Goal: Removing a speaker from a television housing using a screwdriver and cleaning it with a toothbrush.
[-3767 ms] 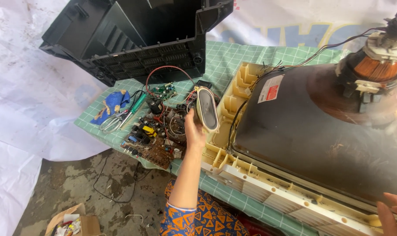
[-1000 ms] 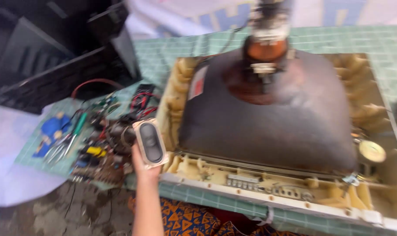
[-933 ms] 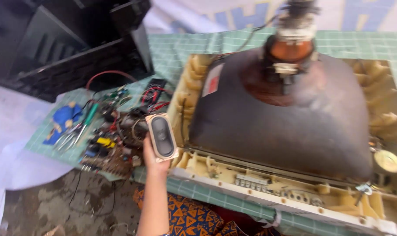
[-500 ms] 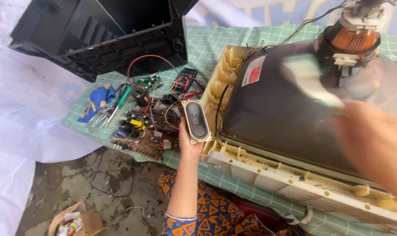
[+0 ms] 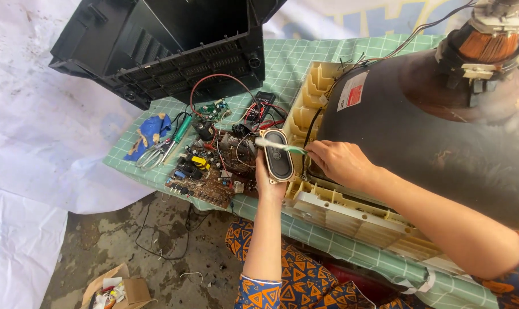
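Left hand (image 5: 269, 182) clasped around oval black speaker (image 5: 277, 155), upright. Right hand (image 5: 340, 162) pinching thin green-handled brush (image 5: 281, 146), bristles touching speaker cone. Beside: bare circuit board (image 5: 211, 171), beige plastic frame (image 5: 351, 209).

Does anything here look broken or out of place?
Yes. The TV is in pieces: its black back shell lies off, the tube sits bare, and the circuit board hangs over the table edge. The left hand holds the oval speaker free.

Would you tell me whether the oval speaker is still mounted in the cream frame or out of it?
Out: the left hand holds the oval speaker beside the cream frame.
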